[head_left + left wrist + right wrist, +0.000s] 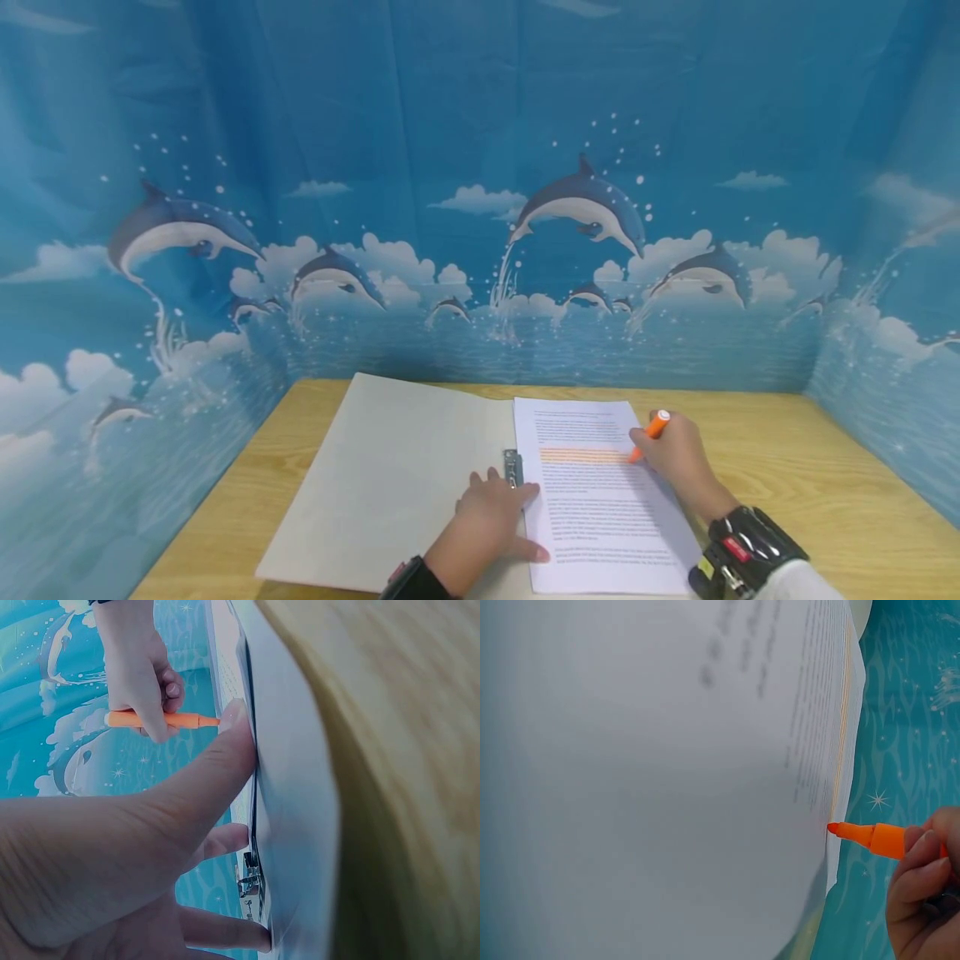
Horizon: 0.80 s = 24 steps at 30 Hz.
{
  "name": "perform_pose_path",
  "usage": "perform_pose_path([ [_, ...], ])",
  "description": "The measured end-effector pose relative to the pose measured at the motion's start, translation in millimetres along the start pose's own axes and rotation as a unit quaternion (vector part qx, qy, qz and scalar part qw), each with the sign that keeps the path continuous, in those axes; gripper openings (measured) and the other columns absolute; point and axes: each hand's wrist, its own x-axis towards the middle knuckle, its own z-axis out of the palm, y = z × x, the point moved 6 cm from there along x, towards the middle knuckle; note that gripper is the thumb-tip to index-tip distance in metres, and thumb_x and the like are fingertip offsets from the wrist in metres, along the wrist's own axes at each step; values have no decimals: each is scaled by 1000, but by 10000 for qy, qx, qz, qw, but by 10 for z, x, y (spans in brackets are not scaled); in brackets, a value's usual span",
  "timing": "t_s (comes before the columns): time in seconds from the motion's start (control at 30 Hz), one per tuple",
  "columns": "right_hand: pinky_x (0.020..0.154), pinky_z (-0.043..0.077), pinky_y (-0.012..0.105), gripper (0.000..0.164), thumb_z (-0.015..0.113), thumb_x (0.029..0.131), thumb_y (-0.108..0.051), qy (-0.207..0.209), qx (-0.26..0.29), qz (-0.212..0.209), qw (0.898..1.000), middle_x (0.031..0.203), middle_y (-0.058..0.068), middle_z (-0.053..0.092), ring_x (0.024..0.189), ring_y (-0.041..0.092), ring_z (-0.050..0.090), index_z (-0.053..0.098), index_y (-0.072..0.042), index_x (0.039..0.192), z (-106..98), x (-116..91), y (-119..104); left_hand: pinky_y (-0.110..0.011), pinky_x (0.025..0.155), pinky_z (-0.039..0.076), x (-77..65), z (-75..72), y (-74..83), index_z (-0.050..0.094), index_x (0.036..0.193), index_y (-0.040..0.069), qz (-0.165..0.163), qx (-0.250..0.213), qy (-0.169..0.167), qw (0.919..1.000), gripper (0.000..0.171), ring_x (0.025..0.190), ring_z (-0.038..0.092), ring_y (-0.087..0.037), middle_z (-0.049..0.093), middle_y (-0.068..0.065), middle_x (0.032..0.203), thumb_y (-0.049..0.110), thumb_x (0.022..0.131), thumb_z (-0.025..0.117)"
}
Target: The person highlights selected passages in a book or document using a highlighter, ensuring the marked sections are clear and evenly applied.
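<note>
My right hand (681, 460) grips an orange highlighter (657, 425), its tip down at the right end of several orange-marked lines (585, 456) on a printed sheet (600, 508). In the right wrist view the orange tip (833, 828) meets the page near its edge. The sheet lies on the right side of an opened pale folder (390, 475). Fingers spread, my left hand (487, 515) rests across the folder's middle, with thumb and a finger on the sheet's left edge. Just beyond that hand sits a metal clip (512, 468), partly covered.
Wood-grain table (817, 475) extends on both sides of the folder. Behind and at the sides hangs a blue curtain (450, 125) printed with dolphins and clouds. Each wrist wears a black strap, the right strap (753, 546) close to the sheet's lower right corner.
</note>
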Motion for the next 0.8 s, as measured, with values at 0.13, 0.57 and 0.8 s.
perform_pose_path([
  [0.13, 35, 25, 22, 33, 66, 77, -8, 22, -76, 8, 10000, 49, -2, 31, 37, 11, 37, 39, -7, 60, -28, -6, 6, -66, 92, 45, 5, 7, -5, 51, 132, 36, 14, 26, 2, 10000, 91, 128, 36, -51, 49, -18, 141, 66, 49, 72],
  [0.57, 36, 36, 24, 26, 65, 79, -13, -130, -101, -349, 9993, 44, 0, 48, 36, 12, 46, 52, -5, 57, -88, 37, -171, -67, 93, 43, 11, 7, -36, 52, 132, 35, -20, -133, -33, 9999, 91, 128, 35, -52, 49, -20, 141, 65, 49, 73],
  [0.8, 38, 46, 28, 22, 69, 80, -16, -560, 230, -575, 9965, 53, 6, 60, 41, 13, 53, 53, -6, 68, 22, -85, -502, -66, 92, 44, -1, -6, -2, 52, 131, 37, 21, -55, -35, 10000, 87, 127, 36, -51, 50, -19, 140, 63, 51, 74],
])
